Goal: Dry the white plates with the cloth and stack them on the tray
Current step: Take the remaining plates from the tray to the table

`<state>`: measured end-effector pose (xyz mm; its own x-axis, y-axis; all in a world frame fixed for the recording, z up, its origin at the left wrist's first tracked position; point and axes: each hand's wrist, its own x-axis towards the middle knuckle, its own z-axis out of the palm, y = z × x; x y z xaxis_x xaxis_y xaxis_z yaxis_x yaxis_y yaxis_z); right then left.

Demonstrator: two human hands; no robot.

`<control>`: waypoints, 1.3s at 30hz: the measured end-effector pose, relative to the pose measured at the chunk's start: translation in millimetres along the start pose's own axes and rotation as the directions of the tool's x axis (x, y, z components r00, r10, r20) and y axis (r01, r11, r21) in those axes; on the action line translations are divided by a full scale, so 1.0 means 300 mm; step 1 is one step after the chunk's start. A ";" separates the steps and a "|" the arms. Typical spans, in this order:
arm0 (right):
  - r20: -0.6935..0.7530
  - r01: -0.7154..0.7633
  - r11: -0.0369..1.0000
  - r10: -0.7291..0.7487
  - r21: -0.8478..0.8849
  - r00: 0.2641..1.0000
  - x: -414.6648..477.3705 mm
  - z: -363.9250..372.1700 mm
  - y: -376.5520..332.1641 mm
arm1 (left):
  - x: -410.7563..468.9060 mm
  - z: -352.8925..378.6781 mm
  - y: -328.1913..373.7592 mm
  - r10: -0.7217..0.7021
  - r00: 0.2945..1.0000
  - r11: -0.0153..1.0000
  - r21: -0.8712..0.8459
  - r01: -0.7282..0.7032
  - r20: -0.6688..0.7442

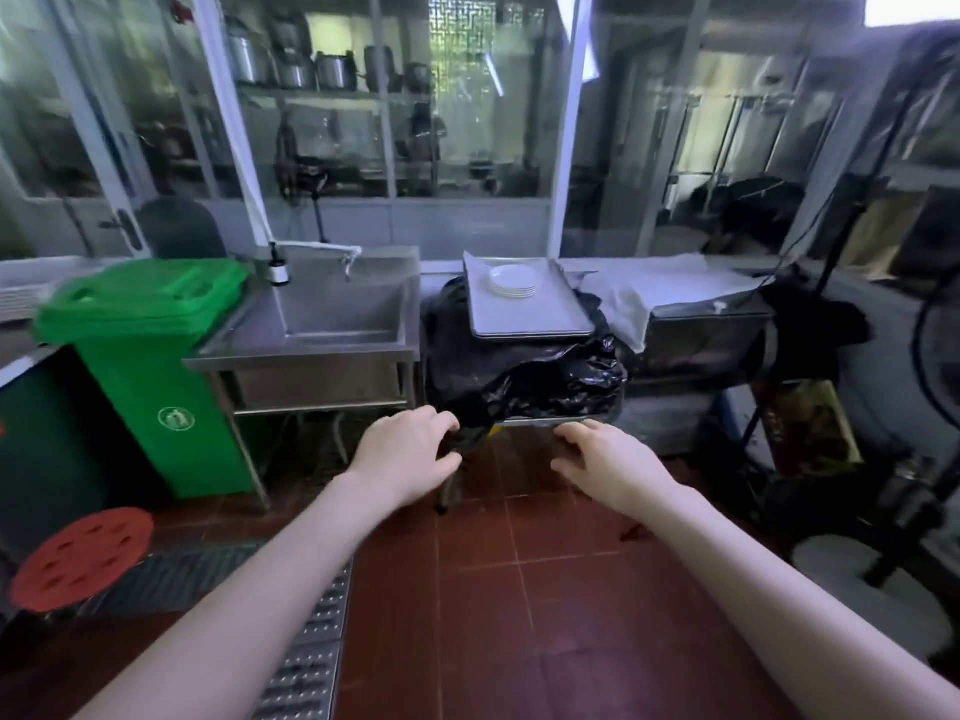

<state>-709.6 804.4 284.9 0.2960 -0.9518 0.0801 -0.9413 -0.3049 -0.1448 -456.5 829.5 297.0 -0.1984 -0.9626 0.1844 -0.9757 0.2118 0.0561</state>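
Head view: white plates point(511, 280) stacked on tray point(530, 319), frame centre; left hand point(405, 454), right hand point(608, 459) below, both loosely spread, empty.

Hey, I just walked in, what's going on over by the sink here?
A person stands facing a metal tray with a small stack of white plates on it, beside the sink. Both hands reach forward with no plate or cloth in them. The right hand is open. The left hand curls near the black plastic under the tray; whether it grips that plastic is unclear.
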 end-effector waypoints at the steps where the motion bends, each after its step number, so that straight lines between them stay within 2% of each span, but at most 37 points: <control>1: -0.009 -0.008 1.000 0.008 -0.004 1.000 0.065 -0.011 0.023 | 0.079 0.003 -0.017 0.006 1.000 1.000 -0.006 -0.006 -0.001; 9: -0.019 -0.080 0.996 0.081 0.049 0.997 0.674 -0.010 0.301 | 0.796 0.105 -0.079 0.076 0.996 0.997 -0.019 -0.076 0.037; 16: -0.021 -0.019 0.999 0.020 0.040 1.000 1.235 0.007 0.575 | 1.383 0.267 -0.082 0.058 0.998 0.998 -0.011 -0.057 0.021; 26: 0.041 0.068 0.995 -0.071 0.073 0.997 1.946 -0.021 0.936 | 2.117 0.412 -0.101 -0.074 0.997 0.996 -0.058 0.075 0.019; 34: 0.036 0.051 0.984 -0.058 0.171 0.998 2.418 0.128 1.103 | 2.559 0.641 -0.198 -0.122 0.991 0.975 -0.177 0.131 0.058; 39: 0.137 0.007 0.965 -0.045 0.263 0.989 2.730 0.263 1.169 | 2.836 0.798 -0.323 -0.185 0.972 0.934 -0.282 0.219 0.142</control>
<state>-784.4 -84.7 221.8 0.3573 -0.9327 -0.0499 -0.8635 -0.3095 -0.3981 -552.8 -50.4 213.7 -0.0252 -0.9993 0.0293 -0.9285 0.0343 0.3699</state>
